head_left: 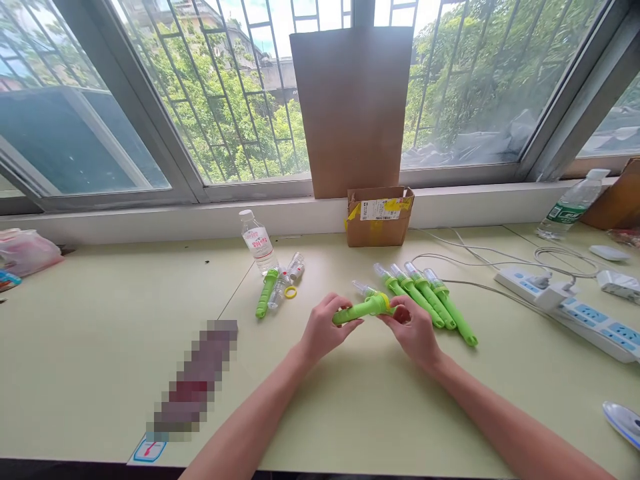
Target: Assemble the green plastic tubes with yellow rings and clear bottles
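Observation:
My left hand (327, 327) is closed around the shaft of a green plastic tube handle (361, 309), held nearly level above the table. At the tube's wider right end is a yellow ring (385, 302), with the fingertips of my right hand (413, 327) pinched against it. Part of that end is hidden by the fingers. Just behind the tube lies a clear plastic piece (364, 288). To the right of my right hand, several green sticks with clear tips (425, 297) lie side by side at a slant.
Left of my hands are another green tube (267, 293), clear plastic pieces (296, 267), a loose yellow ring (290, 292) and a water bottle (259, 241). A small cardboard box (379, 233) stands by the window. A power strip (580, 310) with cables lies at right.

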Demonstrator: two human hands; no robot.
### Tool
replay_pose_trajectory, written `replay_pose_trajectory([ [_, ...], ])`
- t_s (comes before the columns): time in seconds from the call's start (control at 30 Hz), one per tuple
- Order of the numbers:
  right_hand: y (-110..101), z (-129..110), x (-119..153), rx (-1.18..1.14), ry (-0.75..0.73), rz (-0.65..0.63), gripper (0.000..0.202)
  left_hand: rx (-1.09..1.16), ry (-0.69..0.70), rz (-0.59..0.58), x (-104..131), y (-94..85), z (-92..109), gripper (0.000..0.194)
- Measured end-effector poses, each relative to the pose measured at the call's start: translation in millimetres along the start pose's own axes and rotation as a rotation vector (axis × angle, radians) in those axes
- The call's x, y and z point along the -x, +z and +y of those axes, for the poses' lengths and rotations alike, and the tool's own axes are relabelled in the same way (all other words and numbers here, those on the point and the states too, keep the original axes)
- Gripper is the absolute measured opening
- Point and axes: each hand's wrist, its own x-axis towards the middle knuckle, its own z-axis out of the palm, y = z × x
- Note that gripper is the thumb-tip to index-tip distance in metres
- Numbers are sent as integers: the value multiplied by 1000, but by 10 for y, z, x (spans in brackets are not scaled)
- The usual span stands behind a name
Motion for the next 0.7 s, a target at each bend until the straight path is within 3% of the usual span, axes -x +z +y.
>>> replay_pose_trajectory([
  [0.3, -21, 23, -25, 6, 56, -101, 28, -106, -13, -3, 54, 23, -9, 23],
  [0.7, -24, -31, -7, 35, 78, -99, 28, 69, -140, 34, 40, 53, 82, 23],
])
